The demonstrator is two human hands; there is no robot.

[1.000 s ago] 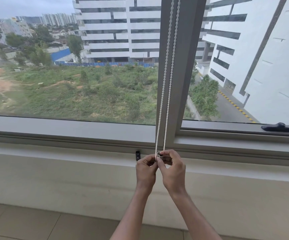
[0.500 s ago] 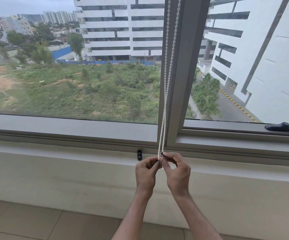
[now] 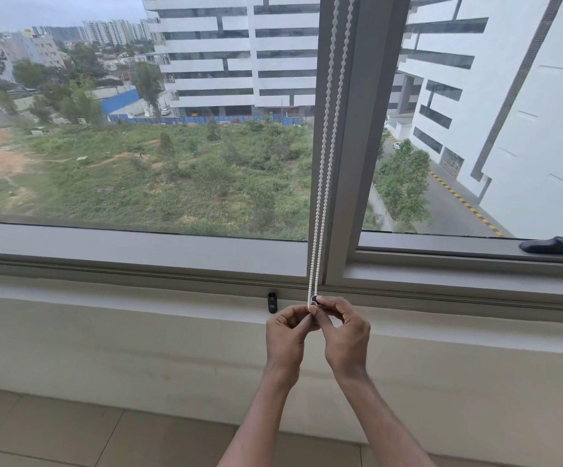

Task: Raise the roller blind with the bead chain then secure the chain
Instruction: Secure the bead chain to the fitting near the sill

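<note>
Left hand (image 3: 286, 337) and right hand (image 3: 348, 338) both pinch white bead chain (image 3: 322, 153) at loop end, below grey window mullion (image 3: 357, 163) | judged light, limp, slippery | best pinched between beads.

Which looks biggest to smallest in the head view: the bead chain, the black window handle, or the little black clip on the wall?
1. bead chain, by far the longest
2. black window handle
3. little black clip, the smallest

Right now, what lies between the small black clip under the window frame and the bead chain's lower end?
Nothing: the head view shows only bare white ledge between the black clip and the bead chain.
</note>
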